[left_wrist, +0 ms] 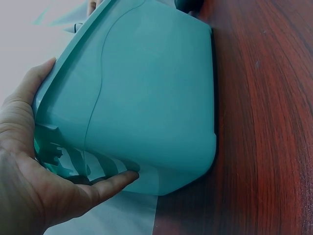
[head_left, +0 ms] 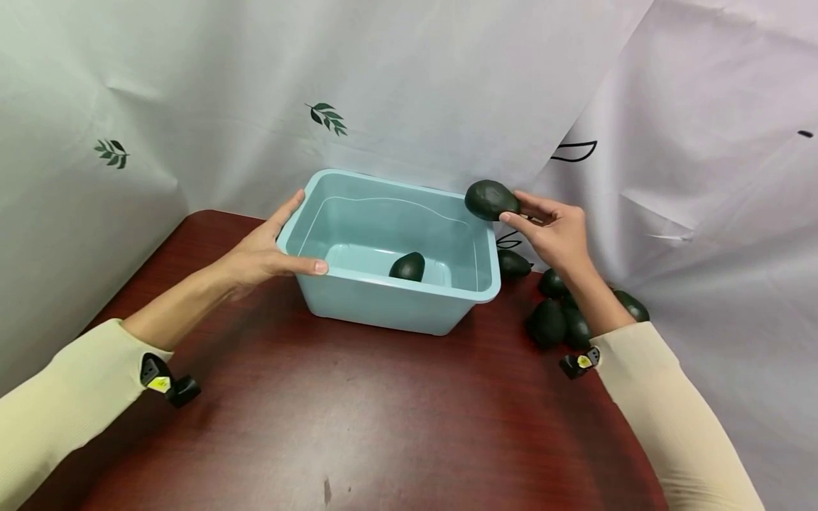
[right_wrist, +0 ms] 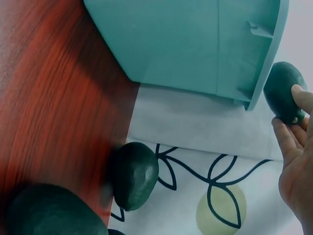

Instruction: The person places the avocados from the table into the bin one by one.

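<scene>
"Dark-green, egg-shaped avocado with smooth skin [head_left: 491, 200]: held aloft at the right end of a pale-blue, rectangular plastic tub [head_left: 383, 309]. Whether it touches the rim, cannot tell."

"Grip?"

"Right hand [head_left: 557, 228] pinches the narrow stem end between thumb and fingers. Broad end juts free, toward the tub's middle."

"Good hold?"

"Serviceable. Most of the weight likely sits in the broad end, so it could tip. Steadier, I'd judge: fingers spread round the widest part."

"Heavy? Soft?"

"Modest weight, my guess, easy for one hand. Looks firm, no dents noted; ripeness can't be read from skin. Light pressure only, as flesh may bruise. Slight sheen, so possibly slick. Better lowered than dropped."

"And the tub?"

"Left hand [head_left: 268, 252] spans its left end, spread wide, thumb over the near rim. Thin-walled, probably light enough to skid on the red-brown wooden desk [head_left: 358, 411]; worth bracing."

"Others?"

"One dark-green avocado lying inside the tub [head_left: 407, 267]. Another just beyond its right end [head_left: 513, 263]. More clustered on the desk, below the right forearm [head_left: 591, 294]; count uncertain, partly hidden."
</scene>
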`<state>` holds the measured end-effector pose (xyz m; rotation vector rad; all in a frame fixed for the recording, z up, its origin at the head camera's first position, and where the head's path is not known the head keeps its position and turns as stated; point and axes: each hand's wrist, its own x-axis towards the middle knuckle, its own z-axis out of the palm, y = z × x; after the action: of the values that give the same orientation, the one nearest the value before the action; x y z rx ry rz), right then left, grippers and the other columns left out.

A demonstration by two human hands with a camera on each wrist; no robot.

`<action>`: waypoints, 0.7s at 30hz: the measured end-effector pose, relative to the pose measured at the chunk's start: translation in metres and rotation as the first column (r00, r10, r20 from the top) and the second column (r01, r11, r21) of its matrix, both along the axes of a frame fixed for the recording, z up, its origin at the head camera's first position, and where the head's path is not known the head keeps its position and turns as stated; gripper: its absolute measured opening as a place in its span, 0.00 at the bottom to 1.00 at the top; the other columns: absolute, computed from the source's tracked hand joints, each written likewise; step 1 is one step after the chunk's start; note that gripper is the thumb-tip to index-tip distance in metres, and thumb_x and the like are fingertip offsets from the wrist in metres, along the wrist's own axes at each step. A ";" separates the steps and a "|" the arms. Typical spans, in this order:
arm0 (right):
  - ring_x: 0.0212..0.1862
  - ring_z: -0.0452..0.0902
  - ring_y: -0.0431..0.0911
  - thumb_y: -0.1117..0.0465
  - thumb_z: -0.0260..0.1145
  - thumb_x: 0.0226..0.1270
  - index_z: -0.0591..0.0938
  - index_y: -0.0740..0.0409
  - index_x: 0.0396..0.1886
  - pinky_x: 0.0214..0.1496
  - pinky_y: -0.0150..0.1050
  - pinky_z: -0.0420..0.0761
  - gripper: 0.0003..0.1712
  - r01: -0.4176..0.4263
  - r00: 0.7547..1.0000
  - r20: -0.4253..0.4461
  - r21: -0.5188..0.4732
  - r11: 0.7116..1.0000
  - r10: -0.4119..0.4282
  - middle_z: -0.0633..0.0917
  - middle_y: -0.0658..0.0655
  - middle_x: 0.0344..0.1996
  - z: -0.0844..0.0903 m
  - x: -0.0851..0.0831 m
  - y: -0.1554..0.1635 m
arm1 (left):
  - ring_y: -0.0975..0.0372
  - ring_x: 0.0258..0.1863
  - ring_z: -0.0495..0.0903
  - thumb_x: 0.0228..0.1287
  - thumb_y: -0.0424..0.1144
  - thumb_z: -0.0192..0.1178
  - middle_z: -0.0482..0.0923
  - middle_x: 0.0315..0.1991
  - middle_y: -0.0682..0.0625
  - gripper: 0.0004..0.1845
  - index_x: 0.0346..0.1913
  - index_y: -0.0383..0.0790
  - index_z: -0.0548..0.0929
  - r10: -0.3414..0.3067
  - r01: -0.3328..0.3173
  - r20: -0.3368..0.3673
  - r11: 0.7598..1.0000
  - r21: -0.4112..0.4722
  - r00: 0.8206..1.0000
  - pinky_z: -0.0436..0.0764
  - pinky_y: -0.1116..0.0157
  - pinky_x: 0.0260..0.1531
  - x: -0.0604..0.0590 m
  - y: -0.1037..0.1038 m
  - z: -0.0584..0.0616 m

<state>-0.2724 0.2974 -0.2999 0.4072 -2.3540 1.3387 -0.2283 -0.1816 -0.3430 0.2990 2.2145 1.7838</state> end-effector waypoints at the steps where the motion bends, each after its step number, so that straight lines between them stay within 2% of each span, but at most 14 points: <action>1: 0.45 0.91 0.27 0.63 0.85 0.67 0.93 0.56 0.64 0.49 0.22 0.85 0.26 0.001 1.000 0.002 0.003 1.000 -0.001 0.95 0.35 0.42 0.000 -0.001 -0.002 | 0.46 0.80 0.67 0.66 0.38 0.81 0.52 0.92 0.53 0.71 0.93 0.74 0.37 0.000 0.000 -0.003 1.000 0.003 1.000 0.80 0.58 0.66 0.000 0.000 0.000; 4: 0.45 0.91 0.27 0.63 0.86 0.67 0.92 0.56 0.65 0.48 0.22 0.85 0.26 -0.006 1.000 0.006 0.006 1.000 0.006 0.97 0.43 0.46 0.001 -0.002 -0.007 | 0.47 0.80 0.67 0.65 0.37 0.81 0.52 0.92 0.53 0.71 0.93 0.74 0.37 -0.001 0.001 -0.008 1.000 0.006 1.000 0.80 0.59 0.66 -0.001 -0.001 0.000; 9: 0.46 0.92 0.28 0.63 0.85 0.68 0.93 0.57 0.64 0.53 0.23 0.87 0.25 -0.036 0.999 0.010 -0.008 0.999 0.036 0.97 0.56 0.50 0.002 -0.005 -0.017 | 0.46 0.79 0.67 0.65 0.37 0.81 0.52 0.92 0.52 0.71 0.93 0.73 0.37 -0.002 0.002 -0.013 1.000 0.008 1.000 0.81 0.60 0.65 -0.001 -0.001 -0.001; 21: 0.48 0.92 0.28 0.64 0.85 0.68 0.92 0.60 0.65 0.56 0.25 0.88 0.26 -0.058 0.998 0.026 -0.021 0.998 0.059 0.96 0.63 0.54 -0.002 -0.013 -0.029 | 0.45 0.79 0.68 0.66 0.38 0.81 0.53 0.91 0.52 0.71 0.93 0.75 0.37 0.000 0.000 0.002 1.000 0.005 1.000 0.81 0.59 0.66 0.001 -0.001 0.000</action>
<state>-0.2858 0.2688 -0.3019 0.4587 -2.3654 1.4013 -0.2272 -0.1828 -0.3426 0.2980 2.2088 1.7896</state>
